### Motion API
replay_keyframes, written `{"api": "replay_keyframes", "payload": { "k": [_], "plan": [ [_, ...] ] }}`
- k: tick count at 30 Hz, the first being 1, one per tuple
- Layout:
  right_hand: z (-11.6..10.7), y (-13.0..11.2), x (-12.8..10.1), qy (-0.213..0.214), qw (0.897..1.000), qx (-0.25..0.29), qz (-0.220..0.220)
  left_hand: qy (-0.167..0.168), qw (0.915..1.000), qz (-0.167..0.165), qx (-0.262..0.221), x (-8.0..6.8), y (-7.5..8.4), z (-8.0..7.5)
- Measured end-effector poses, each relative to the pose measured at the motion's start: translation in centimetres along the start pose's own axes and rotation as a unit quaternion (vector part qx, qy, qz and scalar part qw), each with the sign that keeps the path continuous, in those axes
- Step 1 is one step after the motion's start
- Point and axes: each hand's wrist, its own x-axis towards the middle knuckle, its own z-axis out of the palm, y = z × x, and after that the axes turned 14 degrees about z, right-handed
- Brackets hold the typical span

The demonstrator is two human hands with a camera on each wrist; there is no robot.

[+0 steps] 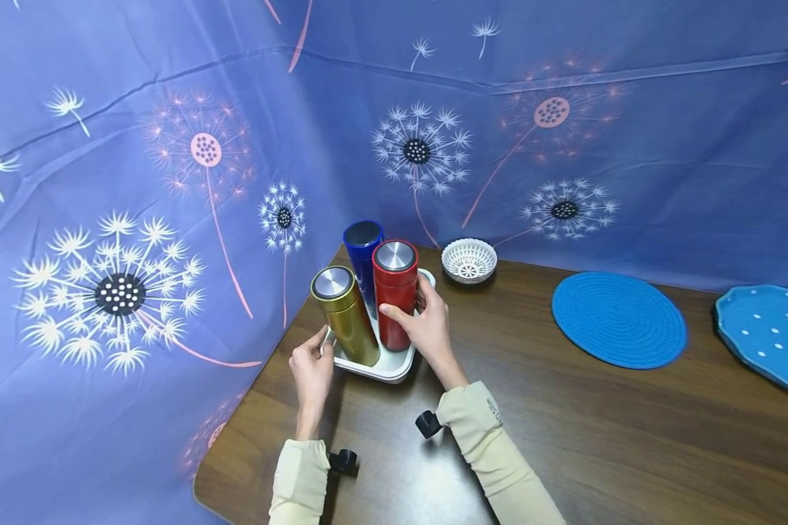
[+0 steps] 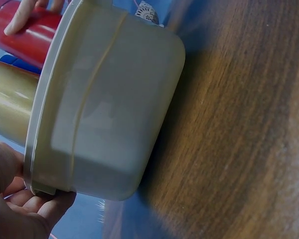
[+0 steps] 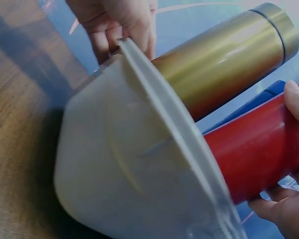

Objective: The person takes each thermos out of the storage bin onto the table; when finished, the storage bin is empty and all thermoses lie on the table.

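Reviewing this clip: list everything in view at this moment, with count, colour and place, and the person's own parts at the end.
red flask: 1, red with silver lid, upright in the tray, right side
gold flask: 1, gold with silver lid, upright in the tray, front left
blue flask: 1, dark blue, upright in the tray, behind the other two
tray: 1, white, near the table's left edge
basket: 1, small, white, openwork, behind the tray
mat: 1, round, blue, woven, right of centre
plate: 1, blue with white dots, far right
table: 1, dark wood
backdrop: 1, blue cloth with dandelion print
left hand: grips the tray's near-left rim
right hand: curled round the red flask
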Motion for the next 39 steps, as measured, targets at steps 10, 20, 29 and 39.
{"api": "replay_keyframes", "payload": {
  "k": [10,20,29,39],
  "plan": [
    [-1.7,-1.2,-0.9,0.011,0.999,0.033,0.006,-0.011,0.9998,-0.014,-0.002,-1.5,-0.1,0.4],
    [-4.1,-1.8,-1.0,0.004,0.991,0.135,-0.011,-0.012,0.9998,0.004,0.016,-1.9,-0.3,0.6],
    [-8.2,-2.4,-1.9,0.039,0.993,0.098,-0.048,-0.008,0.9995,0.014,0.027,-1.5,0.2,0.6],
    [-12.3,-2.6,-3.1,0.1,0.993,0.052,-0.045,0.0,0.9992,0.015,0.037,-0.3,0.4,-0.2]
  ]
}}
